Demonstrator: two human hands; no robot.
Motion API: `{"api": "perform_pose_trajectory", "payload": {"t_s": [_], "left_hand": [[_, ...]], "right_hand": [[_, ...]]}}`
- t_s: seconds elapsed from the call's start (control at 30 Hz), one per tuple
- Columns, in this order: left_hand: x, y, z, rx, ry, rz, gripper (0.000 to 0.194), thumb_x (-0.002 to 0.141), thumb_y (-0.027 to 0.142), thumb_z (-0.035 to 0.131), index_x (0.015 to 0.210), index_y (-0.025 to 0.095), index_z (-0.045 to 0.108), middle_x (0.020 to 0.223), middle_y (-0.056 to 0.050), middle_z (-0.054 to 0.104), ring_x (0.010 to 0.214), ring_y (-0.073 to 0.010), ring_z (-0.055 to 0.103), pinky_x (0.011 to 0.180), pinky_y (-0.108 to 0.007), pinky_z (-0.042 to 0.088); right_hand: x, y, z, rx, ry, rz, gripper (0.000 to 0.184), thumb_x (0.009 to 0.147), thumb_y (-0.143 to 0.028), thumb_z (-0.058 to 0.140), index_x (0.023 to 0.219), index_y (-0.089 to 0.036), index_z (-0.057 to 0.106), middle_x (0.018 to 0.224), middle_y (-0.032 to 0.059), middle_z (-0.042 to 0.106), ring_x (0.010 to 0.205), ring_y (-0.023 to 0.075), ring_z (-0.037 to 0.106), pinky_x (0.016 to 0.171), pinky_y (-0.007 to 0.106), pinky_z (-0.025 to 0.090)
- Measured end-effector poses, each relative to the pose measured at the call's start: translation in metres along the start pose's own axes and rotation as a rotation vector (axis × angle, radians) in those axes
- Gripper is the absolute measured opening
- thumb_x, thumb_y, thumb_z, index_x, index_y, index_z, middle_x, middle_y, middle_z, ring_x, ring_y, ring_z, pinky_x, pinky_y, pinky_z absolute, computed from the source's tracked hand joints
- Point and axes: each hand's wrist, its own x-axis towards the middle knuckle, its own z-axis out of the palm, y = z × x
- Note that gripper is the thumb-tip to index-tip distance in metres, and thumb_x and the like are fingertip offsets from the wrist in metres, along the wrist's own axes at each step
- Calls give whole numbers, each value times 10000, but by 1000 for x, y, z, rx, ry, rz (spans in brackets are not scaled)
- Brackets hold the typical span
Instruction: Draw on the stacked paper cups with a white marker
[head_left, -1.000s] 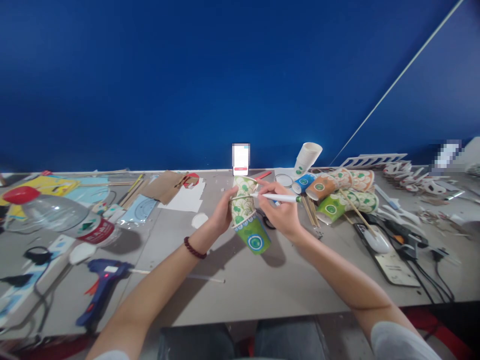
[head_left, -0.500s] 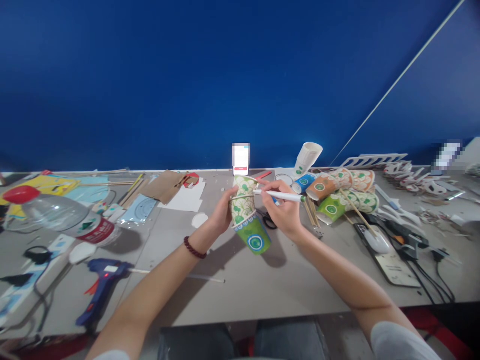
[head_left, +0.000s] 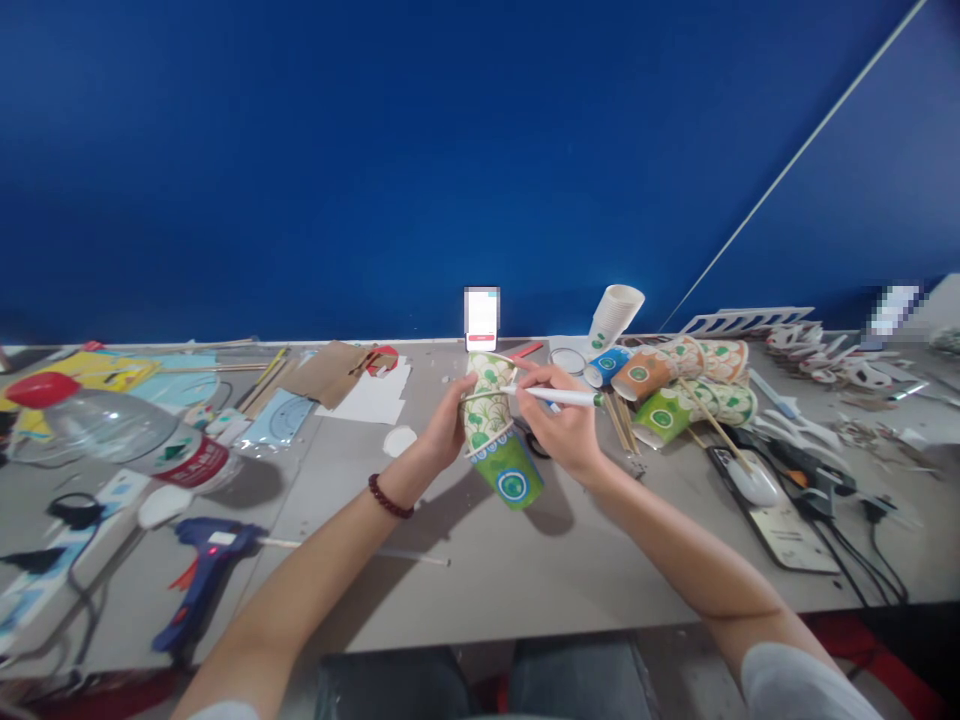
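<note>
My left hand [head_left: 448, 425] is wrapped round the left side of a curved row of joined paper cups [head_left: 487, 420], white with green leaf print at the top and green with a round blue emblem at the bottom. The row is held up, tilted, over the table. In my right hand [head_left: 561, 425] is a white marker pen [head_left: 559, 396], gripped like a writing tool. Its tip points left and lies at the cups' right edge, near the seam between the upper cups; whether it touches I cannot tell.
On the left lie a blue glue gun [head_left: 206, 575], a bottle with a red cap [head_left: 142, 430] and a power strip [head_left: 71, 560]. Scissors lie behind my right hand. To the right are more joined cups [head_left: 694, 390], a stack of white cups [head_left: 615, 315], and a phone [head_left: 787, 535] under a mouse [head_left: 754, 483].
The marker and my right hand have shifted slightly left and down along the cups. My left hand and the cups stay nearly still. A small red light now shows on the glue gun.
</note>
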Motion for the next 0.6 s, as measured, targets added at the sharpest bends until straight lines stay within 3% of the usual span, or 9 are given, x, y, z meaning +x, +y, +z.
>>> {"api": "perform_pose_trajectory", "payload": {"t_s": [0.6], "left_hand": [[-1,2,3,-4,39,-11,395,752,485,650,947,148,712,926,-85,747,880,-257,675,793,-347,485]], "right_hand": [[1,4,0,74,24,42,125,797,-117,593,796,-242,580,808,23,665,1098,266,659,901,431,522]]}}
